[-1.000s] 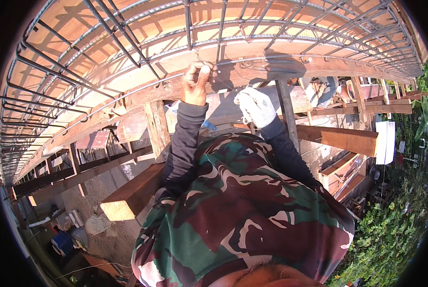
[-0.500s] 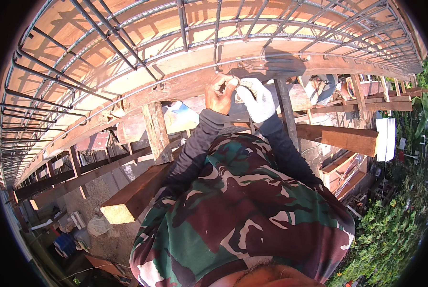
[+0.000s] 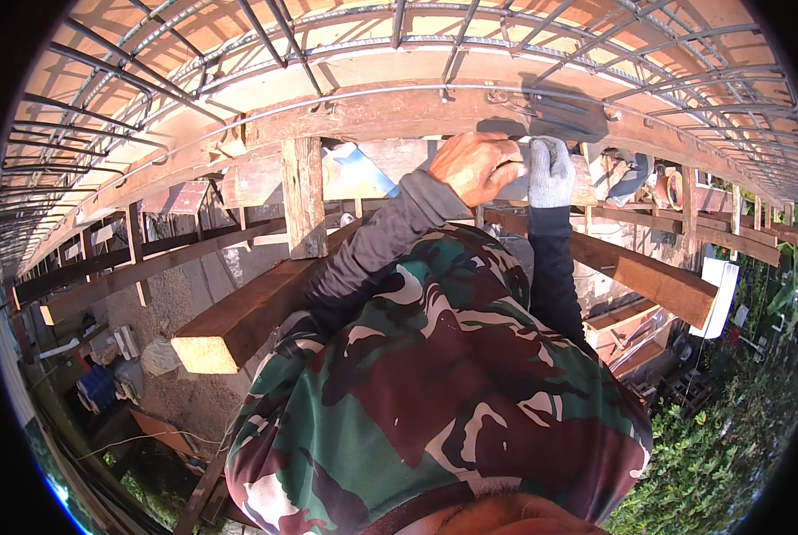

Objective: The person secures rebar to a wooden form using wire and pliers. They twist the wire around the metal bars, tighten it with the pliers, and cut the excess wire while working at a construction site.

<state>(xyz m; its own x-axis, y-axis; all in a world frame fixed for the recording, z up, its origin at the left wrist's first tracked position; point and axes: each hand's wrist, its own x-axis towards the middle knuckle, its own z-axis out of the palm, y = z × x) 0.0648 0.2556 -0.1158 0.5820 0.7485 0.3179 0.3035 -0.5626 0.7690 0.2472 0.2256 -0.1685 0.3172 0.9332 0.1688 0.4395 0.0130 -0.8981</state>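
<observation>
My bare left hand (image 3: pixel 477 169) is closed, its fingers bent and pressed together, at the near edge of a long timber beam (image 3: pixel 363 114). Just to its right, my right hand (image 3: pixel 551 171) wears a whitish knit glove, and its fingers are curled closed too. Whatever the fingertips pinch is too small or hidden to make out. A thin grey rod (image 3: pixel 345 100) runs along the beam just beyond both hands. Farther off lies a cage of steel reinforcing bars (image 3: pixel 323 59) over wooden formwork boards.
An upright wooden post (image 3: pixel 302 201) stands left of my hands. Thick timbers jut out at the left (image 3: pixel 238 325) and the right (image 3: pixel 653 278). Ground with debris (image 3: pixel 172 383) shows far below at the left. Green foliage (image 3: pixel 702 455) fills the lower right.
Both hands have moved to the right along the beam. My left hand has turned so its back shows more, and the gloved fingers now point more upward. The view has shifted slightly.
</observation>
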